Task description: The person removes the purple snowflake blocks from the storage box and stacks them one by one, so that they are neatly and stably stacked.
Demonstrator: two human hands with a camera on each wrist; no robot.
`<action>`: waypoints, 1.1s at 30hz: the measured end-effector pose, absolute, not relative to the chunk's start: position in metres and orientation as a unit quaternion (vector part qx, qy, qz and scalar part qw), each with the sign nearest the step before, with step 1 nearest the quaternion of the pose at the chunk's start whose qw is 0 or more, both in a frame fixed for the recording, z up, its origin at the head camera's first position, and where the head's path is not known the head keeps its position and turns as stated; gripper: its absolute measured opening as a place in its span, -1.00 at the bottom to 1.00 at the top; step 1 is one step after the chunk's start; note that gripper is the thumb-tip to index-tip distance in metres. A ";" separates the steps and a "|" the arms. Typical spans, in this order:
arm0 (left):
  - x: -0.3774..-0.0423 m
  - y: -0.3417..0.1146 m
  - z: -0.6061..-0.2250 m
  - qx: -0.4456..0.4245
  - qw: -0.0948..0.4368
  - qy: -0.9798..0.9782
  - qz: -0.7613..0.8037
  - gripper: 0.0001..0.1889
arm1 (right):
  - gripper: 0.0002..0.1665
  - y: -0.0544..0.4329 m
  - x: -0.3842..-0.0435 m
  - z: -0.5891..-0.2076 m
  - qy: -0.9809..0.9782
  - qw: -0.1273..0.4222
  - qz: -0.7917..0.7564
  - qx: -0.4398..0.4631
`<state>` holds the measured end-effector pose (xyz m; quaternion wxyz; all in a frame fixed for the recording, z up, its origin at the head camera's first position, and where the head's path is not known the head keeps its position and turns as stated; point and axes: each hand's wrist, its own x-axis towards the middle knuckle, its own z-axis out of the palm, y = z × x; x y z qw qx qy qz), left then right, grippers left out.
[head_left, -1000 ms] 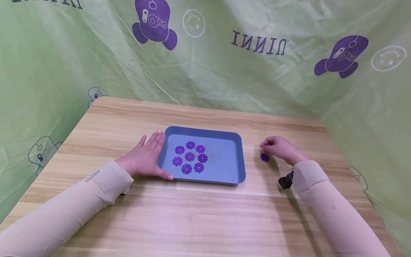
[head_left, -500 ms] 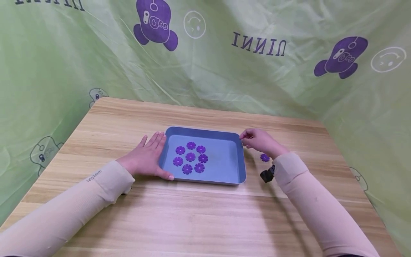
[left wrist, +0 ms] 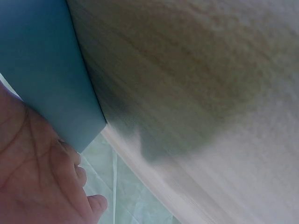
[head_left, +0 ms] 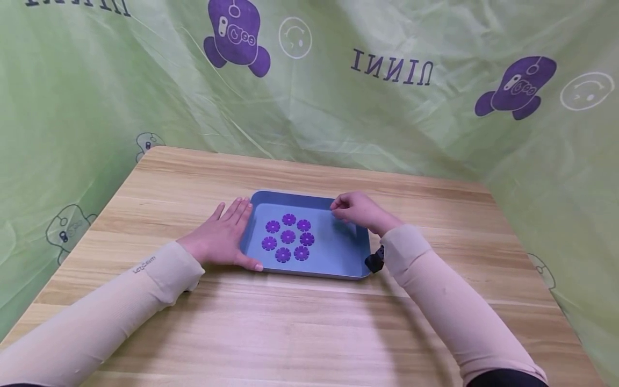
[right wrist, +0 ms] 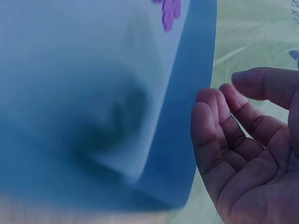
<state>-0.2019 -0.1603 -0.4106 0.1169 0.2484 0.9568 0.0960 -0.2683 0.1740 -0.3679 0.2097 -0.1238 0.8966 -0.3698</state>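
Observation:
A blue-grey rectangular tray lies on the wooden table. Several purple notched discs sit flat in its left half, in a ring around one in the middle. My left hand rests against the tray's left wall, fingers straight, the thumb at the front rim; its palm shows in the left wrist view. Above the tray's back right part is my right hand. In the right wrist view its fingers are loosely bent, thumb and index tips close together, and no object is seen between them.
Bare wooden table surrounds the tray. A green printed curtain hangs behind and at both sides. A small black device on my right wrist overlaps the tray's right front corner.
My right hand has moved left from beside a lone purple disc on the table to above the tray. My right sleeve now covers that disc's place. The left hand stays put.

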 end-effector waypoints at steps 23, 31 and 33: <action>-0.202 -0.160 -0.409 0.242 0.131 0.955 0.106 0.54 | -0.81 0.126 -0.265 -0.384 0.921 0.260 -0.212 -0.199; -0.202 -0.160 -0.410 0.245 0.128 0.955 0.103 0.53 | -0.73 0.119 -0.258 -0.382 0.927 0.255 -0.157 -0.226; -0.203 -0.160 -0.410 0.245 0.129 0.955 0.102 0.53 | -0.73 0.118 -0.257 -0.383 0.926 0.254 -0.151 -0.235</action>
